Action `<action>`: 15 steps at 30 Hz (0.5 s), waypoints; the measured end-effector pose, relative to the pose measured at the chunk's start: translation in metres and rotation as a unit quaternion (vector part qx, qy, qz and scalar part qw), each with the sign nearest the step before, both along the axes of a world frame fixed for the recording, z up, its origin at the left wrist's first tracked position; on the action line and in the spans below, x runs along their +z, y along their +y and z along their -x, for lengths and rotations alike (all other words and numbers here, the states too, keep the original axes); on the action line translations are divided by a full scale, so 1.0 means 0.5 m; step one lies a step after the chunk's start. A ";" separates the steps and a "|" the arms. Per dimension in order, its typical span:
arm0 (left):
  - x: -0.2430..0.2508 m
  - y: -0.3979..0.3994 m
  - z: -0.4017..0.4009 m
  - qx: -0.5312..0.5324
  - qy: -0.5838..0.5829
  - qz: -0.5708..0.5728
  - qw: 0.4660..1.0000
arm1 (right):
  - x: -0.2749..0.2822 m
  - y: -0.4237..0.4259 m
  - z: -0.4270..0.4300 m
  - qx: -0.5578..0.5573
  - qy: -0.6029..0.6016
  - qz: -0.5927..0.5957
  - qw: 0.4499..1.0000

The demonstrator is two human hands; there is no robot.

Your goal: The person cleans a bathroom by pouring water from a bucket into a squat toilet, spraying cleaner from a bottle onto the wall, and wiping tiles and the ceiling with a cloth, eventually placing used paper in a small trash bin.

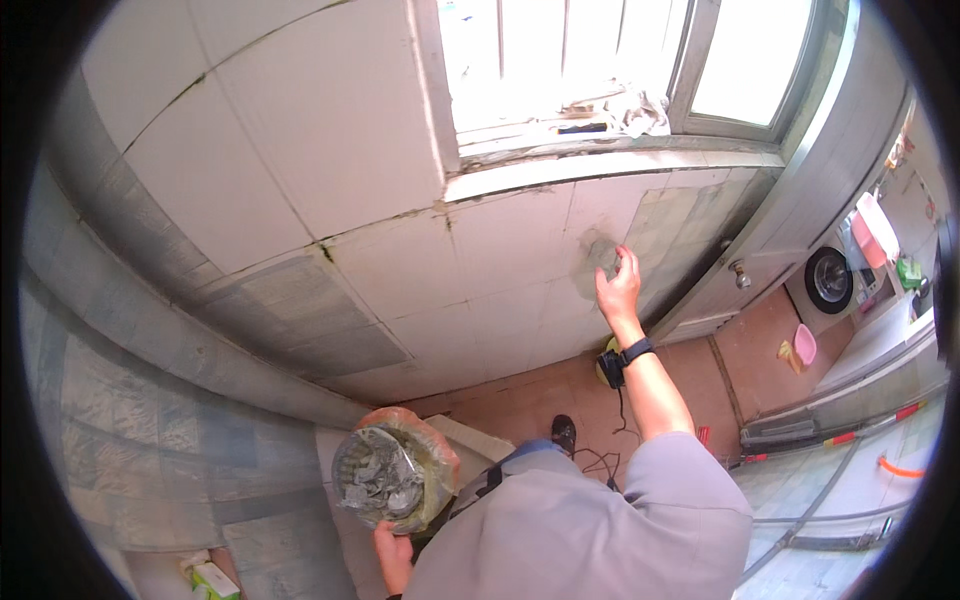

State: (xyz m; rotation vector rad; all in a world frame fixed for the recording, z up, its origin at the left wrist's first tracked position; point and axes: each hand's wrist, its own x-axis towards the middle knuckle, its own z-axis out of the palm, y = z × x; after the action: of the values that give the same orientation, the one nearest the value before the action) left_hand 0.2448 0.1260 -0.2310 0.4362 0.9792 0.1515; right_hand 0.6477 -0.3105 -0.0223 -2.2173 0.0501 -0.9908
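My left hand point(394, 555) grips the near edge of a clear plastic container point(345, 469) at the lower middle of the view. Grey crumpled scraps point(382, 484) lie inside it, and a yellowish and orange plastic bag point(435, 457) wraps around its side. My right hand point(621, 294) is raised at the white tiled wall point(502, 240) below the window, thumb and fingers curved apart. It is at a grey, wet-looking patch point(592, 281) on the tiles. Whether something grey sits between those fingers is unclear.
A window point(562, 60) with bars stands above; crumpled plastic point(641, 112) lies on its sill. A door with a round knob point(740, 274) is at the right, and a washing machine point(829, 279) beyond. A black cord point(600, 457) runs over the reddish floor point(517, 397) near my shoe point(563, 431).
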 end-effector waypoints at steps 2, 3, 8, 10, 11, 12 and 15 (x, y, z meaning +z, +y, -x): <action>0.002 0.004 -0.013 -0.010 0.000 -0.037 0.999 | 0.002 -0.013 -0.041 0.003 -0.038 0.040 0.998; 0.013 -0.001 -0.015 -0.013 0.003 -0.055 0.998 | 0.008 -0.007 -0.052 0.007 -0.075 0.079 0.994; 0.007 -0.019 -0.009 0.019 -0.014 -0.043 0.999 | -0.023 0.046 -0.033 0.055 -0.137 0.176 0.973; 0.018 -0.035 -0.013 0.012 -0.028 -0.058 0.998 | -0.035 0.072 -0.018 0.106 -0.102 0.091 0.985; 0.031 -0.040 -0.018 -0.003 -0.046 -0.072 0.996 | -0.037 0.081 -0.011 0.112 -0.097 0.088 0.985; 0.060 -0.054 -0.026 0.003 -0.046 -0.053 0.998 | -0.031 0.093 -0.005 0.104 -0.119 0.112 0.981; 0.090 -0.074 -0.033 0.009 -0.036 -0.052 0.998 | -0.030 0.123 0.004 0.104 -0.151 0.138 0.973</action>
State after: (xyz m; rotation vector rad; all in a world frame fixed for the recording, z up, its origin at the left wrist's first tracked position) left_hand 0.2614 0.0890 -0.1862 0.5143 0.9074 0.2332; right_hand 0.6457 -0.2490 -0.0371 -2.2312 -0.4741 -1.2634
